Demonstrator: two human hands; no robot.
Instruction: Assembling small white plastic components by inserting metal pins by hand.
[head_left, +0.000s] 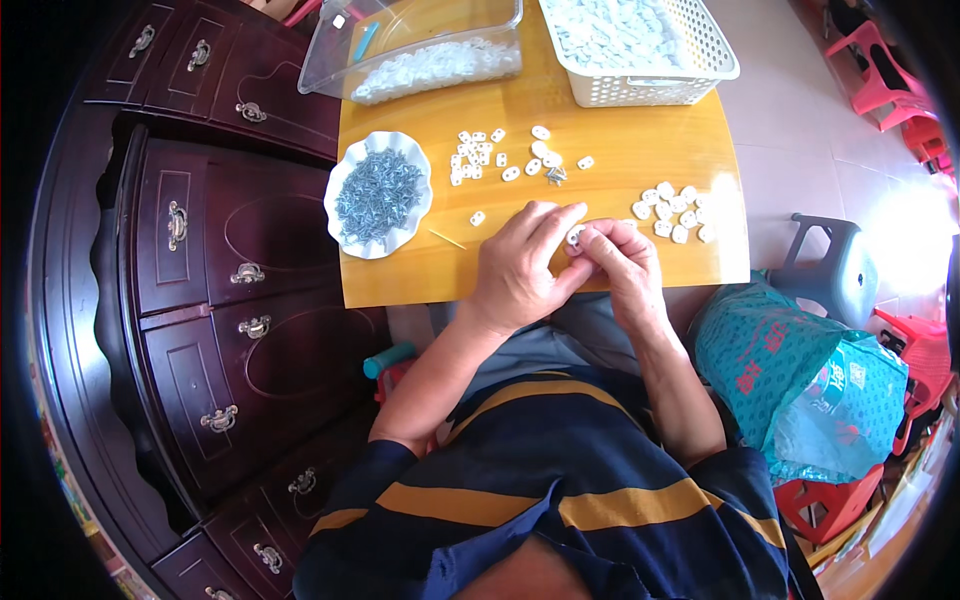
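Observation:
My left hand (525, 262) and my right hand (624, 265) meet over the table's near edge, fingertips closed round a small white plastic piece (575, 237) with dark holes. Fingers cover most of that piece. Just beyond my hands, a small heap of screws (555, 176) lies beside several white oval pieces (540, 150). Smaller white two-hole pieces (470, 155) form a cluster farther left, and a single one (477, 218) lies nearer my left hand. On the right, a group of rounded white pieces (679, 212) rests on the wood.
A scalloped white bowl (343, 240) full of screws stands at the table's left, near a thin yellow stick (446, 239). Behind are a clear bin (430, 22) and a white perforated basket (650, 92), both holding white pieces. Dark drawers (200, 230) flank the left; a teal bag (760, 350) sits right.

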